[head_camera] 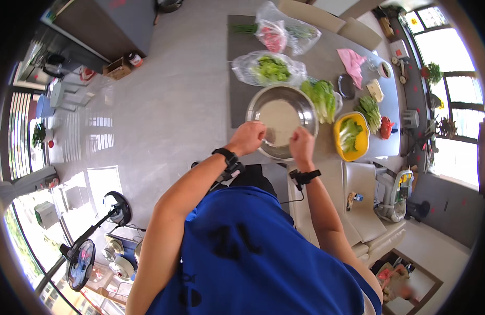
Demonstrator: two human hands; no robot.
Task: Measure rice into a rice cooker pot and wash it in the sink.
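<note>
A wide stainless steel bowl stands at the near edge of the grey table, with a pale, smooth bottom or content; I cannot tell which. Both hands are over its near half, apart from each other. My left hand is curled into a fist at the left rim, with a dark shadow or reflection beside it in the bowl. Near the right rim, my right hand is also closed, knuckles up. Nothing shows clearly in either hand. Leafy lettuce lies against the bowl's right side.
A yellow basin holds a lettuce leaf. Behind the bowl lie bagged lettuce and a bag with something red. Further right are greens, a dark dish and a pink cloth. A cream chair stands close by.
</note>
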